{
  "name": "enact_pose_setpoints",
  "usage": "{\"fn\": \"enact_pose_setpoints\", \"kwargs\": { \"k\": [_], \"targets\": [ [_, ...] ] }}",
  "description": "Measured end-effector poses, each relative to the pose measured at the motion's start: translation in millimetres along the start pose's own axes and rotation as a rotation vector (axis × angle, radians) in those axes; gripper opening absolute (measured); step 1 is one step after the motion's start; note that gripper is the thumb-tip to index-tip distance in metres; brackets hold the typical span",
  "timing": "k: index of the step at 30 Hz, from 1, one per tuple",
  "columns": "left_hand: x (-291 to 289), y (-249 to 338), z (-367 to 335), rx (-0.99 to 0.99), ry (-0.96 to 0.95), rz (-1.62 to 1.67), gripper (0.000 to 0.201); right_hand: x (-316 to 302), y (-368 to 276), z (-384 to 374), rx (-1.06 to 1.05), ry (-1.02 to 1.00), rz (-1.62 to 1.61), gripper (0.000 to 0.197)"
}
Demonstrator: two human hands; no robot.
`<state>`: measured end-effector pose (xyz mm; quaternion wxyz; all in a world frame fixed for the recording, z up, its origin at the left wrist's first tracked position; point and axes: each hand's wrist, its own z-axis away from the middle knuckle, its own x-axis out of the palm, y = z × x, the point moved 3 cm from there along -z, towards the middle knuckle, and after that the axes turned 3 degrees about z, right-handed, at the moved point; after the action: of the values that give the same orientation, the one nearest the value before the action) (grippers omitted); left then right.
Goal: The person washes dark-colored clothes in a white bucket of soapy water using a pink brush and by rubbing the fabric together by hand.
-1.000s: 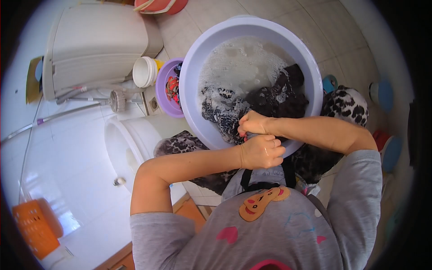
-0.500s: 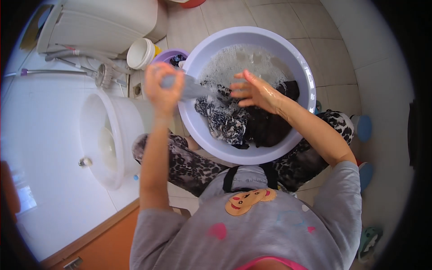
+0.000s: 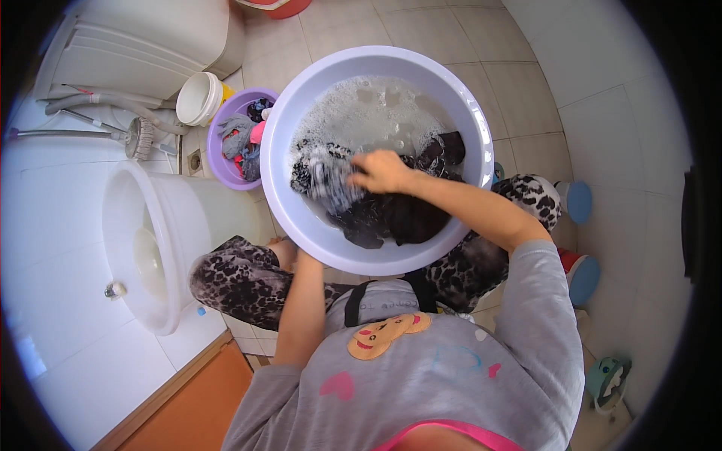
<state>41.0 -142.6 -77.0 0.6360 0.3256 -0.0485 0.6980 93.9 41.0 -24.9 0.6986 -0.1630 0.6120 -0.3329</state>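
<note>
A large pale lavender basin (image 3: 480, 135) of sudsy water stands between my knees. My right hand (image 3: 383, 173) reaches into it, fingers curled onto a black-and-white patterned garment (image 3: 331, 180) that is smeared by motion. Dark wet clothes (image 3: 414, 218) lie in the water beside and below that hand. My left forearm (image 3: 302, 293) runs up to the near left side of the basin, where the rim hides the hand and its fingers. Left of the large basin, a small purple basin (image 3: 216, 161) holds a grey cloth (image 3: 237, 134) and other small pieces of clothing.
A white bucket (image 3: 197, 100) stands behind the purple basin. At the left are a large translucent tub (image 3: 169, 248) and a brush (image 3: 140, 139) by a grey hose. A red basin (image 3: 286, 7) sits at the far edge, and blue-topped containers (image 3: 583, 278) line the right wall.
The grey cloth has left my left hand and lies in the purple basin. My left hand has dropped behind the large basin's near rim. My right hand has moved down-left onto the patterned garment.
</note>
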Motion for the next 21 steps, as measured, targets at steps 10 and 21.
{"fn": "enact_pose_setpoints", "kwargs": {
  "k": [10, 21],
  "targets": [
    [14.1, -49.2, -16.0, 0.029, -0.008, -0.064, 0.038, -38.2, 117.9, -13.5, 0.375, 0.429, -0.116, 0.046],
    [15.9, -47.1, -22.1, 0.075, -0.003, -0.119, 0.037, -16.9, 90.7, 8.1, 0.378, -0.173, 0.228, 0.064]
  ]
}}
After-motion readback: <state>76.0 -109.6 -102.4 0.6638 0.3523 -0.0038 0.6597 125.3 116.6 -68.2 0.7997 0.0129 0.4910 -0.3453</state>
